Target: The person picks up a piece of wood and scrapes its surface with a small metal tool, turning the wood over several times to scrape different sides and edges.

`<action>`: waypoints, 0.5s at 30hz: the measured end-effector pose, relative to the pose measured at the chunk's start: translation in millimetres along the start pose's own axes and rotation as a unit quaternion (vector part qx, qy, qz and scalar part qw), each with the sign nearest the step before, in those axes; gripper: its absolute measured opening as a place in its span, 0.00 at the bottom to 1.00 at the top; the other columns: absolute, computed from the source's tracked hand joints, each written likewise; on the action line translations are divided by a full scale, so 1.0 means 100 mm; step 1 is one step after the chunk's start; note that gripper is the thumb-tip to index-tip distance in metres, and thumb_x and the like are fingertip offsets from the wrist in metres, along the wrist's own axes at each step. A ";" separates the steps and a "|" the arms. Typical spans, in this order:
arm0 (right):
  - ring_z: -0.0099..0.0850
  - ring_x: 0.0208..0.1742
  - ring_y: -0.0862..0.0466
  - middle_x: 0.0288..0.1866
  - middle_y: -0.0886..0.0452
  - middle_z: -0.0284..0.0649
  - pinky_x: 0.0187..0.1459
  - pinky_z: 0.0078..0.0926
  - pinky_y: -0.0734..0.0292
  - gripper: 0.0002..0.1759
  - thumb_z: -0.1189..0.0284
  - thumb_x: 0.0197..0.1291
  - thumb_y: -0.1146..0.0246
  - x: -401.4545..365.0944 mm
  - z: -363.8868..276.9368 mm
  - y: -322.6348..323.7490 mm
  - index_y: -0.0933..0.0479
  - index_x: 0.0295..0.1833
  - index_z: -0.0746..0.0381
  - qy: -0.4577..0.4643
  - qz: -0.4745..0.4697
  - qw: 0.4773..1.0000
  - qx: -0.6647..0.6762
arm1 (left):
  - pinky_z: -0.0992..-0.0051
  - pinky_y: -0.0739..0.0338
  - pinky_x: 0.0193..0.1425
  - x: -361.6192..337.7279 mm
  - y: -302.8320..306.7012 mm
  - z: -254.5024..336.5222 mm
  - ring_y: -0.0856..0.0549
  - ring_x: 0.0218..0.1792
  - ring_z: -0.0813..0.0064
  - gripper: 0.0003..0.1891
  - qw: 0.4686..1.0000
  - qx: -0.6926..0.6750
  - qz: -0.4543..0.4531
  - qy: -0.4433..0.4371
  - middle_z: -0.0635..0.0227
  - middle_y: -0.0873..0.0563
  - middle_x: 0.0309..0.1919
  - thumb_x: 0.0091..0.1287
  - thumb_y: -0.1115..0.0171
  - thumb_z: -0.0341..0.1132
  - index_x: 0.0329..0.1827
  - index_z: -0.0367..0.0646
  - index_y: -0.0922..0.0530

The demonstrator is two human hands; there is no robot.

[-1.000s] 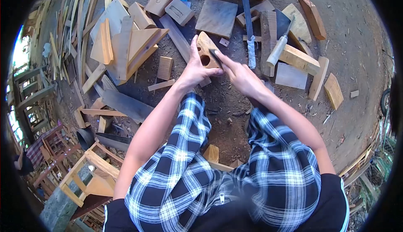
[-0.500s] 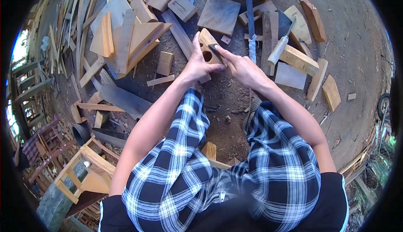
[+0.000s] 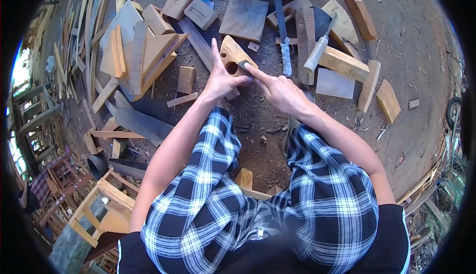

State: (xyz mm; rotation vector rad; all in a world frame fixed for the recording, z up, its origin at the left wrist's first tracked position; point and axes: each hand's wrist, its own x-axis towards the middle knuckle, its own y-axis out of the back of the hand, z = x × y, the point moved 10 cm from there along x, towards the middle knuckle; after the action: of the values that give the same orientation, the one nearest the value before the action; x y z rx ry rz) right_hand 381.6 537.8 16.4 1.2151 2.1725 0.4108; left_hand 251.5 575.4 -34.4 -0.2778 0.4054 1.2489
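Note:
My left hand (image 3: 222,82) steadies a pale wooden block (image 3: 232,50) that has a pointed far end and round dark holes in its face. The thumb lies across the block's near end, while the index finger points up, apart from the block's left side. My right hand (image 3: 283,93) presses a thin dark piece (image 3: 243,64), which looks like folded sandpaper, against the block's right edge. Its index finger is stretched over that piece; the other fingers are curled and partly hidden. Both hands are above the dirt floor, just beyond my knees.
A long dark saw or file blade (image 3: 279,13) with a wrapped handle lies ahead. To the right are a chisel-like tool (image 3: 316,55) with a pale handle and several wood offcuts (image 3: 388,101). Stacked boards (image 3: 144,60) stand at left, near a wide saw blade (image 3: 144,123).
The whole view has shifted, so things appear farther left. My right hand has slid the dark piece slightly toward the block's near end. My left index finger has lifted away from the block.

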 end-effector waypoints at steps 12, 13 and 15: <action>0.60 0.53 0.19 0.50 0.20 0.65 0.55 0.51 0.25 0.27 0.65 0.74 0.55 0.35 0.33 -0.12 0.40 0.77 0.49 -0.023 0.003 0.996 0.085 | 0.61 0.35 0.76 -0.02 0.01 0.00 0.33 0.72 0.58 0.68 0.999 0.035 0.000 0.003 0.48 0.37 0.70 0.46 0.17 0.31 0.79 0.46 0.66; 0.60 0.53 0.19 0.51 0.19 0.65 0.56 0.51 0.25 0.27 0.65 0.74 0.55 0.25 0.27 -0.09 0.40 0.77 0.49 -0.030 0.002 0.996 0.082 | 0.61 0.35 0.76 -0.01 0.02 0.00 0.33 0.72 0.58 0.68 0.999 0.035 0.002 0.003 0.48 0.37 0.70 0.46 0.17 0.31 0.79 0.46 0.66; 0.60 0.53 0.19 0.51 0.19 0.64 0.56 0.51 0.25 0.27 0.65 0.74 0.55 0.01 0.16 -0.06 0.40 0.77 0.49 -0.060 -0.030 0.995 0.074 | 0.61 0.37 0.77 -0.01 0.02 -0.03 0.34 0.72 0.57 0.68 1.000 0.029 -0.009 0.003 0.48 0.39 0.71 0.46 0.17 0.30 0.80 0.47 0.68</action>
State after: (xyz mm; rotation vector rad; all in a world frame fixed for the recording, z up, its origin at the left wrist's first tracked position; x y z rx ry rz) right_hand 387.6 535.5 0.4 1.2168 2.1605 0.1502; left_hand 249.1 573.9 -36.3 -0.2348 0.4440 1.2174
